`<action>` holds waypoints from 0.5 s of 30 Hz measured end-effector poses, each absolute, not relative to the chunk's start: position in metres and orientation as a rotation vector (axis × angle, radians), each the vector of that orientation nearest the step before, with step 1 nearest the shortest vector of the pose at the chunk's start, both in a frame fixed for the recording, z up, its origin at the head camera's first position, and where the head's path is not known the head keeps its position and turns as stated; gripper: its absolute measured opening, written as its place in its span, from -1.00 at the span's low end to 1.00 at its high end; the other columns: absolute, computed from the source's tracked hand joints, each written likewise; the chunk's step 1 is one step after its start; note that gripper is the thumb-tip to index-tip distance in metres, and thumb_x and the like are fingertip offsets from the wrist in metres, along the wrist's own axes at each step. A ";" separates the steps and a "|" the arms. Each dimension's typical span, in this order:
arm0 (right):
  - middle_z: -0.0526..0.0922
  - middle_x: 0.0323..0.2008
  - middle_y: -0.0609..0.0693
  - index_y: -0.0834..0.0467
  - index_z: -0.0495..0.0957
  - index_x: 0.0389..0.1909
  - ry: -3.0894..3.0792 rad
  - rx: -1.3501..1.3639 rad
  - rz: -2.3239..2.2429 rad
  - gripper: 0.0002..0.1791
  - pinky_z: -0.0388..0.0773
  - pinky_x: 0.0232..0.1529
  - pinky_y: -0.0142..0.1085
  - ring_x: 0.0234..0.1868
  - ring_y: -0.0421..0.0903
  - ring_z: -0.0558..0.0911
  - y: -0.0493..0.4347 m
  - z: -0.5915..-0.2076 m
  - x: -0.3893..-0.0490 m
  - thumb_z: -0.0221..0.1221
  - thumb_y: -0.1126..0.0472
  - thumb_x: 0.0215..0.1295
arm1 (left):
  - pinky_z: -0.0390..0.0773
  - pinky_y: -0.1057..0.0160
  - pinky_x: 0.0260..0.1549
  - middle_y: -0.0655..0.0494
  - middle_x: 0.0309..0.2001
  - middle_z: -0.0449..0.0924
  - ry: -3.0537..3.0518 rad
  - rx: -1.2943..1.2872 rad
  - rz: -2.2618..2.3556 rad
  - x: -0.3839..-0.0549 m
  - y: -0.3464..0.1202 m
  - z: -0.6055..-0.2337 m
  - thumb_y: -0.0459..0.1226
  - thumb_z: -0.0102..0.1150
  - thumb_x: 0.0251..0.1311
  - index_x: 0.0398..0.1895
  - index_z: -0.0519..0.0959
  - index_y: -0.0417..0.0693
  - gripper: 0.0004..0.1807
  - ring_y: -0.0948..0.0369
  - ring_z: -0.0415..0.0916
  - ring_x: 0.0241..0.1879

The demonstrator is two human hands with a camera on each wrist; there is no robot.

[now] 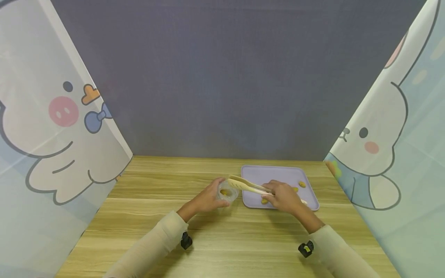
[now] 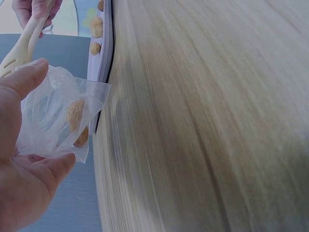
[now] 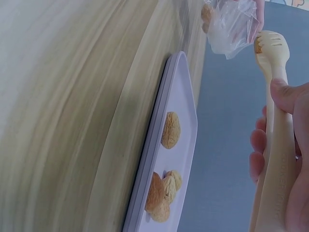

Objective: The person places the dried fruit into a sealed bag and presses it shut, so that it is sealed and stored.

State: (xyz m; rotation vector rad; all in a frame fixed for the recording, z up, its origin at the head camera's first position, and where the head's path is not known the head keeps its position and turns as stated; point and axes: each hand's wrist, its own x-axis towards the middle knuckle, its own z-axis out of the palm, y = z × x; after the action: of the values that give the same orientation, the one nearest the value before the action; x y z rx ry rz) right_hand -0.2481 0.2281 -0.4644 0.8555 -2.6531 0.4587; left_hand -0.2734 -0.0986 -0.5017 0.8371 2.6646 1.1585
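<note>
My left hand (image 1: pixel 208 197) holds a clear plastic bag (image 2: pixel 48 111) by its sides, thumb and fingers around it. Brown walnuts (image 2: pixel 76 115) show through the lower part of the bag. My right hand (image 1: pixel 285 196) grips cream-coloured tongs (image 3: pixel 277 130) over the tray. Their tips point left and are over the bag's edge in the head view. Between the tips a bit of brown shows, apparently a walnut (image 3: pixel 258 47), mostly covered by the slotted end. On the pale purple tray (image 1: pixel 250 172) lie several walnuts (image 3: pixel 171 130), some partly hidden by my right hand in the head view.
A wood-grain table (image 1: pixel 156 181) carries the tray, which lies right of the bag. Behind it stands a dark grey panel (image 1: pixel 226 85). Cartoon-printed curtains (image 1: pixel 31 116) flank the table on both sides.
</note>
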 end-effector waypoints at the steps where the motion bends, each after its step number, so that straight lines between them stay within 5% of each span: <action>1: 0.77 -0.21 -0.08 0.09 0.73 0.00 -2.650 0.861 0.459 -0.65 0.64 -0.27 -0.18 -0.32 -0.16 0.69 0.227 -0.464 -0.248 0.42 0.08 0.21 | 0.48 -0.05 0.20 -0.16 0.35 0.36 2.663 0.838 1.161 -0.274 -0.099 -0.502 0.01 0.46 0.14 0.58 0.02 -0.21 0.10 0.05 0.44 0.19; 15: 0.76 -0.24 -0.12 0.06 0.73 0.01 -2.669 0.858 0.504 -0.64 0.47 -0.41 -0.36 -0.46 -0.37 0.47 0.221 -0.464 -0.248 0.42 0.06 0.21 | 0.49 -0.05 0.20 -0.19 0.35 0.35 2.655 0.833 1.158 -0.274 -0.099 -0.501 0.01 0.44 0.18 0.60 0.00 -0.19 0.10 0.04 0.43 0.20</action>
State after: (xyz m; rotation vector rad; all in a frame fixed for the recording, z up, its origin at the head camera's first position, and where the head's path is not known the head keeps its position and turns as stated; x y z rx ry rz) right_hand -0.2480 0.2212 -0.4640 0.8579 -2.6690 0.5044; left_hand -0.2736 -0.0991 -0.5014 0.8334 2.6545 1.1577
